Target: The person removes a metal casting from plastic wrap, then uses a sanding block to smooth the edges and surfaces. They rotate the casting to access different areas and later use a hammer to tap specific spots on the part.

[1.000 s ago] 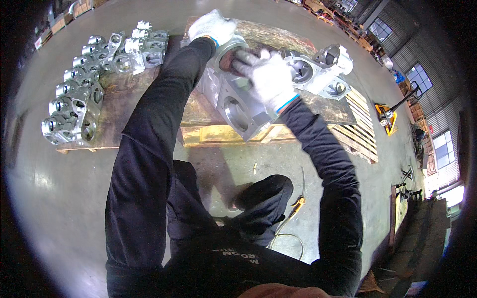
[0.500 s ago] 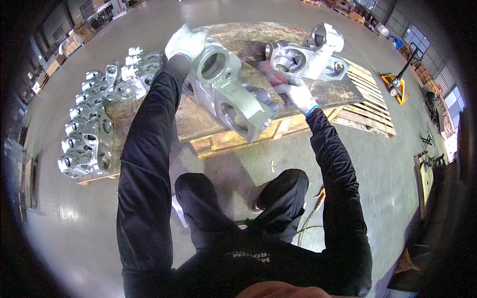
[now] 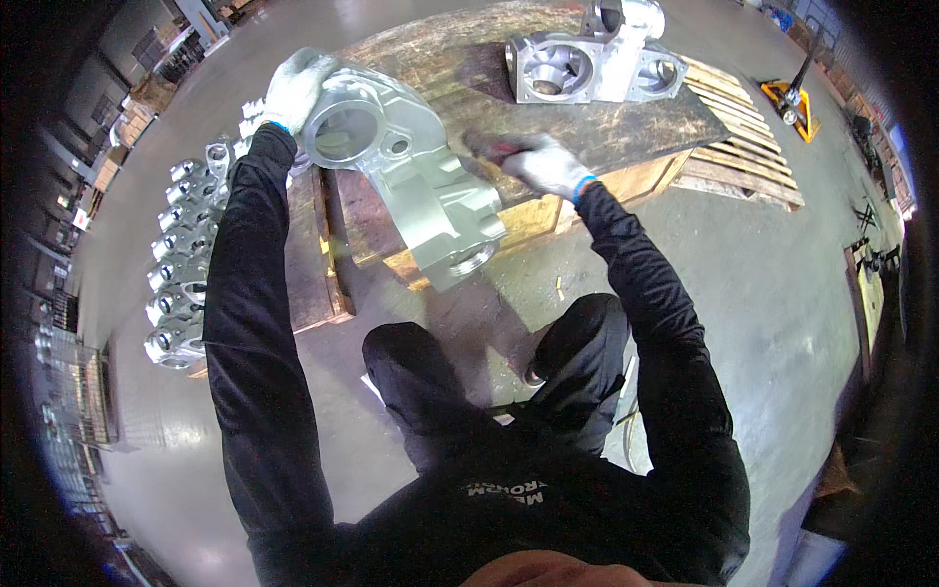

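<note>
My left hand (image 3: 291, 90), in a white glove, grips the top rim of a large grey cast-metal housing (image 3: 411, 181) that tilts down toward me off the edge of a wooden work surface (image 3: 587, 127). My right hand (image 3: 548, 164), also gloved, rests on the wood to the right of the casting and is closed around a small reddish-brown object (image 3: 489, 147) I cannot identify. Farther back on the wood stands a second similar metal housing (image 3: 592, 61).
Several shiny metal castings (image 3: 186, 264) lie in a row on a low pallet at my left. A wooden pallet (image 3: 743, 166) sits right of the work surface, with a yellow pallet jack (image 3: 792, 93) behind it. Grey concrete floor (image 3: 782, 323) surrounds me.
My right hand has let go of the casting and moved right onto the wood. The casting now hangs from my left hand alone, tilted further toward me.
</note>
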`<act>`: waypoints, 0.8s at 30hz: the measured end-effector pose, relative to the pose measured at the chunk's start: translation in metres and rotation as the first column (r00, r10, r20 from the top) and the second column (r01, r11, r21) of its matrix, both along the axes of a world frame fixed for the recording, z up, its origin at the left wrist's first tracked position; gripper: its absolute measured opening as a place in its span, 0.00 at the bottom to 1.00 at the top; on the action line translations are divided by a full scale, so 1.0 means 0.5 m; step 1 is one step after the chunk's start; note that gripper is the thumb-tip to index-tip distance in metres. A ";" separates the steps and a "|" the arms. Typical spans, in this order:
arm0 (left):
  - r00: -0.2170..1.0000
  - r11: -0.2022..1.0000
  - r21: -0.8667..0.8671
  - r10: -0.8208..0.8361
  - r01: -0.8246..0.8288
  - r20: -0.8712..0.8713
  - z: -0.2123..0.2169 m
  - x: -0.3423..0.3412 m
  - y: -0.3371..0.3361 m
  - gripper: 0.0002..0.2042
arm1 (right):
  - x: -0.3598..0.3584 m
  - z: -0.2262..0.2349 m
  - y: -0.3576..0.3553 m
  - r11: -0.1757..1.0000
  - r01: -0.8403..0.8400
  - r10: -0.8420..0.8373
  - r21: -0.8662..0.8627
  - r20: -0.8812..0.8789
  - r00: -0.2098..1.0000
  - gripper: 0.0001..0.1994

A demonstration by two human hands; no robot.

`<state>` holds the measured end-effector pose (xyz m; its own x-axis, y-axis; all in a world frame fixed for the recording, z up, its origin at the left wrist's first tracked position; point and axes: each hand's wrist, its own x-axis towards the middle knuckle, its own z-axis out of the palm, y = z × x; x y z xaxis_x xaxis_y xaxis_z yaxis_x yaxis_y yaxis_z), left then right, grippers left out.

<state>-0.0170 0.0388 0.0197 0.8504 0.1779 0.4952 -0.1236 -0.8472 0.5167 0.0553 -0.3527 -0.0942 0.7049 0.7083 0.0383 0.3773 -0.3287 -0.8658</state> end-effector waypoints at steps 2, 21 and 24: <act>1.000 0.966 0.259 0.000 -0.007 0.027 0.002 0.001 0.006 0.18 | -0.028 -0.022 0.028 0.989 0.049 -0.058 -0.143 -0.058 0.997 0.23; 0.993 0.937 0.330 0.113 -0.114 0.023 0.004 0.010 0.002 0.12 | 0.002 -0.148 0.018 0.973 0.190 -0.091 0.133 -0.535 0.840 0.15; 0.993 0.950 0.293 0.095 -0.110 0.066 0.008 0.005 -0.003 0.12 | -0.029 -0.176 0.021 0.939 0.277 -0.075 0.206 -0.660 0.747 0.15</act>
